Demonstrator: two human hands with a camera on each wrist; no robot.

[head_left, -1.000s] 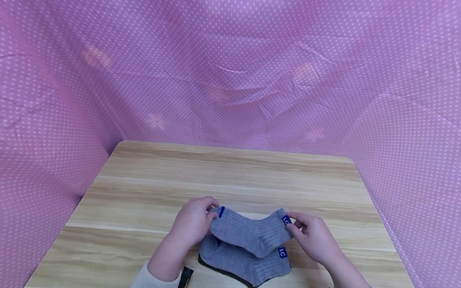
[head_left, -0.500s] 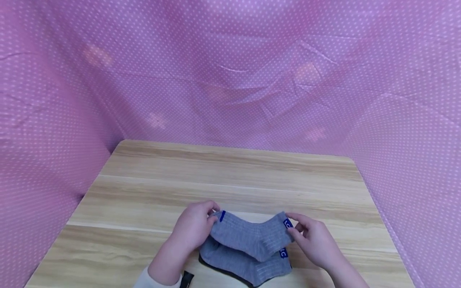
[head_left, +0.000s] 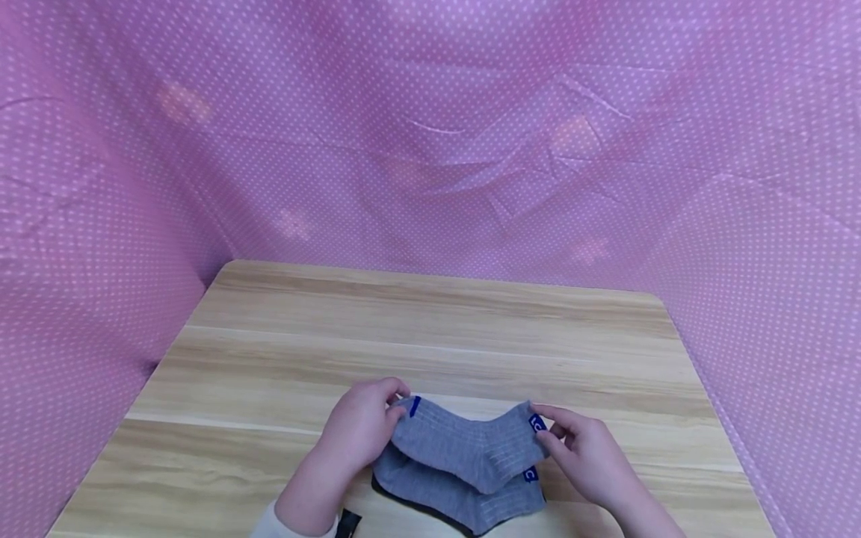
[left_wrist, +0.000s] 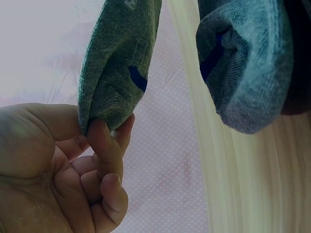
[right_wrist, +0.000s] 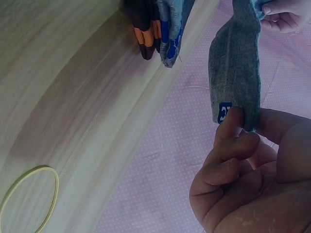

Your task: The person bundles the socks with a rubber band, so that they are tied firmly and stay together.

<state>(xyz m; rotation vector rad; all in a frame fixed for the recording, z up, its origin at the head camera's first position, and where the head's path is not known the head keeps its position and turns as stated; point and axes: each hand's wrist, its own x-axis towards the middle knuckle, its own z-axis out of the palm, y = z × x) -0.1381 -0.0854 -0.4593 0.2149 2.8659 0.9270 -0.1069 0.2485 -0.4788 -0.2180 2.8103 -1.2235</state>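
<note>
A grey ankle sock (head_left: pixel 447 444) with a blue LC tag is stretched between my two hands, just above a second grey sock (head_left: pixel 507 502). My left hand (head_left: pixel 363 422) pinches its toe end, where a short blue stripe shows. At the cuff, thumb and fingers of my right hand (head_left: pixel 584 452) pinch the edge beside the tag. In the left wrist view the held sock (left_wrist: pixel 119 73) hangs apart from the lower grey sock (left_wrist: pixel 250 82). Dark socks with orange bands (right_wrist: pixel 143 36) lie against the lower grey one; the held sock covers part of that stack.
The wooden table (head_left: pixel 417 321) has pink dotted cloth (head_left: pixel 430 149) behind and at both sides. A small black item (head_left: pixel 348 521) lies by the left sleeve, partly hidden. In the right wrist view a thin yellow ring (right_wrist: pixel 57 184) lies on the table.
The held sock has moved slightly down and nearer, covering more of the lower sock and its tag. Both hands keep their pinch on it.
</note>
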